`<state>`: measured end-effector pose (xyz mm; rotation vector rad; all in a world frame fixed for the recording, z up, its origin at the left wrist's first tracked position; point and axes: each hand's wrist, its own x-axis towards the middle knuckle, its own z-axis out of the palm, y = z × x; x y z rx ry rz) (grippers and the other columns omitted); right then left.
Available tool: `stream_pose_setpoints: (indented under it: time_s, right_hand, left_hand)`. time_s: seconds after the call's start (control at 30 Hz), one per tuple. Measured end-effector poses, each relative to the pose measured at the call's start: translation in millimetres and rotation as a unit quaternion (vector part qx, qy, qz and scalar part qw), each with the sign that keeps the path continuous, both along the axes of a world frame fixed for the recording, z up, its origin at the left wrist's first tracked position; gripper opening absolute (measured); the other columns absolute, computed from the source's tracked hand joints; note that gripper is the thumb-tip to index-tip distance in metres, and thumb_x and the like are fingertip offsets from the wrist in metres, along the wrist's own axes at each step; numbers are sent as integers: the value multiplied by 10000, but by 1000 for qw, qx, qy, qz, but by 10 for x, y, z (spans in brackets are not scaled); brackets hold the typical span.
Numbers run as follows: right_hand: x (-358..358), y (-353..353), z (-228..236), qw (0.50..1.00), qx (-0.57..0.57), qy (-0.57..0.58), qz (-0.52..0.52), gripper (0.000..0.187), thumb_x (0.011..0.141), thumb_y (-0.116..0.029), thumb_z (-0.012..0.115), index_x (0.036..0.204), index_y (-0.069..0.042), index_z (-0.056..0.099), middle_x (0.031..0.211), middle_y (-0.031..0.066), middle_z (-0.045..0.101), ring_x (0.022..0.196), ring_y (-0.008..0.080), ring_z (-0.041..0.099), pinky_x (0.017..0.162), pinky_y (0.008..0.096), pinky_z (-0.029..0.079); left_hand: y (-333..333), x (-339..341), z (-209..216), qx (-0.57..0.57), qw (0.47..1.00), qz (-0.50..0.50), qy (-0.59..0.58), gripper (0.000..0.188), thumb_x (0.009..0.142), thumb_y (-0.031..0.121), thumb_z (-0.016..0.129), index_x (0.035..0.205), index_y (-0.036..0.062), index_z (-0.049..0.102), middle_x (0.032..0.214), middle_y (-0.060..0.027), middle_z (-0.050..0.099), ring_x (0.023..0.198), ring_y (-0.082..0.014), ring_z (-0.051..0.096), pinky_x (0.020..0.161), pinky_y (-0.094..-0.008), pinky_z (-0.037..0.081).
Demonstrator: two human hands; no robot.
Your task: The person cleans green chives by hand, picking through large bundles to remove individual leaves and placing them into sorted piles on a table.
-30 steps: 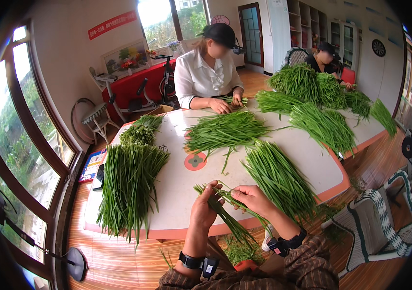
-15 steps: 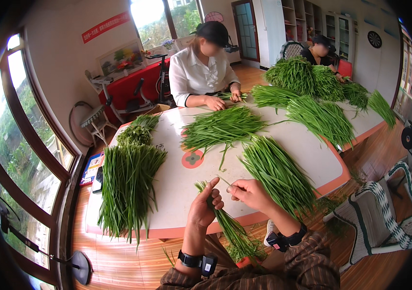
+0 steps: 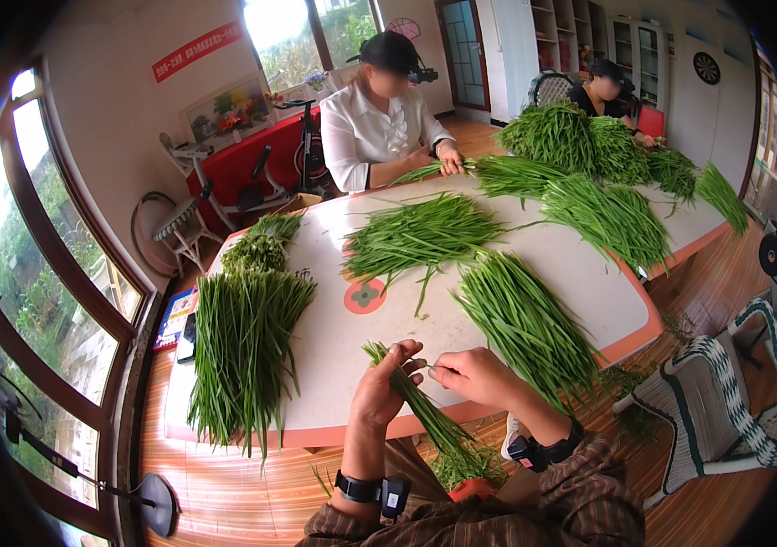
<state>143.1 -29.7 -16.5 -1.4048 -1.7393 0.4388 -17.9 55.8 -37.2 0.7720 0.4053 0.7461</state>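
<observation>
My left hand (image 3: pixel 379 390) is wrapped round a bunch of garlic chives (image 3: pixel 431 415), pale ends up, leaves slanting down past the table edge. Its thumb and forefinger reach out towards my right hand (image 3: pixel 475 376). A thin chive stalk (image 3: pixel 425 366) is pinched in my right fingertips, just beside the bunch; its far end meets the left fingers. Right of my hands lies a large pile of chives (image 3: pixel 525 319) on the table, and another pile (image 3: pixel 247 346) hangs over the near edge at the left. A looser heap (image 3: pixel 420 232) lies farther back.
Across the white table (image 3: pixel 343 365), a person in a white shirt (image 3: pixel 384 132) handles chives; another person (image 3: pixel 602 96) sits at the far right behind tall heaps (image 3: pixel 548 137). A woven chair (image 3: pixel 716 410) stands at the right. Below my hands is a red container (image 3: pixel 473 488) with trimmings.
My right hand has shifted slightly closer to the bunch, and my left fingers have loosened outward towards the stalk. The person across has moved their hands towards the pile beside them.
</observation>
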Motion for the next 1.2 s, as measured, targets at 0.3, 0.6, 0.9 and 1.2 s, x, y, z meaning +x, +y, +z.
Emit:
stream_pose_setpoints:
  time_s: [0.3,0.6,0.9,1.2]
  right_hand:
    - [490,101,-327,990,-51,-60,-115,209,790,-244,568,747,-44,613,631,133,598,601,294,595,558,376,462]
    - [686,808,-374,890,-210,-301,-269,180,745,-221,580,759,-49,632,764,165,616,716,323,599,635,413,475]
    - [777,685,-301,932,-141,-218,-253,122,741,-124,544,781,-79,650,772,141,619,737,303,605,644,385,486]
    - [212,90,-140,996,-64,-37,-40,167,777,-195,560,819,-38,600,689,152,598,655,324,590,593,390,454]
  left_hand:
    - [217,-261,-29,-71,981,25,-180,207,914,287,450,1025,141,545,617,24,357,577,-107,385,616,-271,396]
    - [163,-138,-79,-131,986,21,-103,230,862,154,523,1073,62,519,603,52,296,520,-69,289,477,-204,292]
    - [141,-143,-193,-149,985,12,-86,280,860,134,517,1122,41,481,637,28,318,545,-89,328,489,-228,315]
    - [5,175,-151,-109,992,-38,-57,428,875,195,522,1239,17,382,608,42,297,560,-87,323,532,-231,323]
